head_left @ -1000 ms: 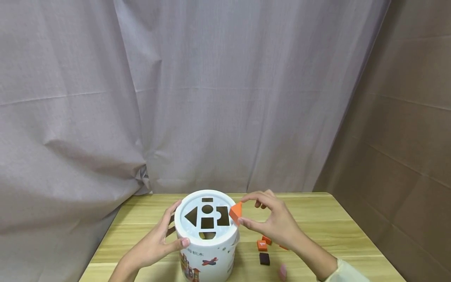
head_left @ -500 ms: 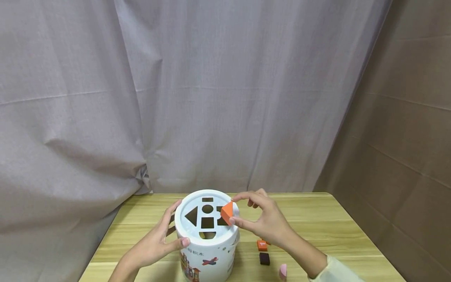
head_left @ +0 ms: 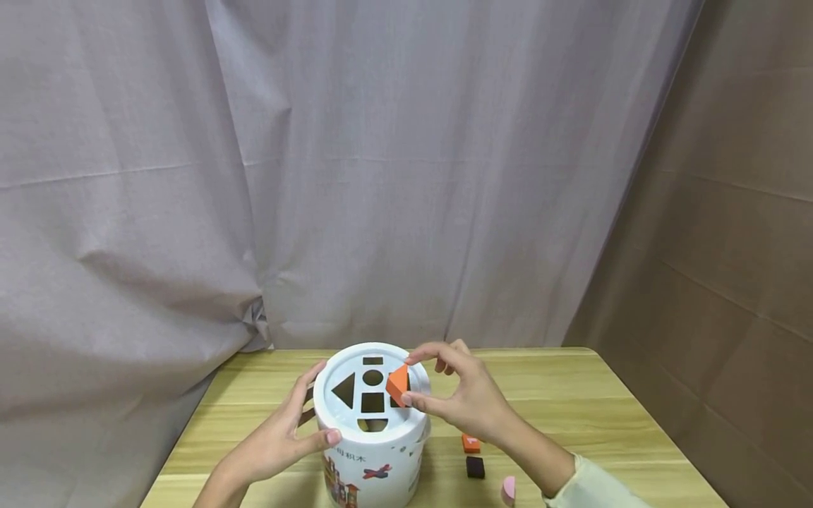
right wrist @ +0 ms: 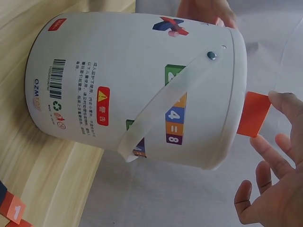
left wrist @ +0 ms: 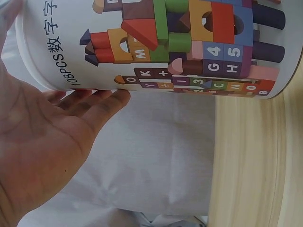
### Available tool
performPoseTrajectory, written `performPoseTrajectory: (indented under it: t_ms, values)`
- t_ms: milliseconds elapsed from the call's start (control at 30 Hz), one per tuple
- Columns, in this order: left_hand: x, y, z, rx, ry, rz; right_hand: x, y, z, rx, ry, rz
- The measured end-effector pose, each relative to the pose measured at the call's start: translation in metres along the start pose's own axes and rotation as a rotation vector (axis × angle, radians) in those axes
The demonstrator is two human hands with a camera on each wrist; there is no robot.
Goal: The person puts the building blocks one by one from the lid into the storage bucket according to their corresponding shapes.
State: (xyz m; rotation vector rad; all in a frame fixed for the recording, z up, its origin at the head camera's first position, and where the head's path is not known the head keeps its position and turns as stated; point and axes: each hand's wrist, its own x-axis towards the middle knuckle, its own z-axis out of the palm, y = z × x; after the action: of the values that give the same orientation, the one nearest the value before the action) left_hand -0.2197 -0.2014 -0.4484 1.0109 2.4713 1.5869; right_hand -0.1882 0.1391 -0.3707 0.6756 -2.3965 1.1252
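Note:
A white bucket (head_left: pixel 375 466) with printed block pictures stands on the table, its lid (head_left: pixel 348 423) cut with several shaped holes, among them a triangle, a circle and a square. My left hand (head_left: pixel 279 444) holds the bucket's left side, thumb at the front of the rim and fingers round behind; the left wrist view shows those fingers against the printed wall (left wrist: pixel 189 47). Between thumb and index finger, my right hand (head_left: pixel 466 395) pinches an orange triangular block (head_left: pixel 397 384) close over the right part of the lid, overlapping the notched hole there. In the right wrist view the orange block (right wrist: pixel 254 114) stands at the rim.
Right of the bucket, an orange block (head_left: pixel 471 443) marked 1, a dark block (head_left: pixel 475 467) and a pink rounded block (head_left: pixel 509 490) lie on the wooden table (head_left: pixel 571 409). A white carry handle (right wrist: pixel 151 113) hangs along the bucket's side. Grey curtain (head_left: pixel 394 176) rises behind the table.
My right hand has moved left with the orange triangular block, from the lid's right edge to over the notched hole. The left hand keeps its hold on the bucket.

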Motion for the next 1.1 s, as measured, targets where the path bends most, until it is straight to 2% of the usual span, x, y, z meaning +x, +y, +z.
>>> performPoseTrajectory:
  t_ms: [467, 800, 1100]
  values:
    - [-0.001, 0.0, 0.0, -0.013, 0.0, -0.02, 0.009, -0.004, 0.015, 0.011, -0.007, -0.016]
    - [0.002, -0.002, 0.0, -0.01, -0.012, 0.01, 0.012, -0.006, 0.02, 0.011, -0.013, -0.009]
    - [0.001, -0.001, -0.001, -0.024, -0.015, 0.011, 0.019, -0.008, 0.028, 0.011, -0.02, -0.055]
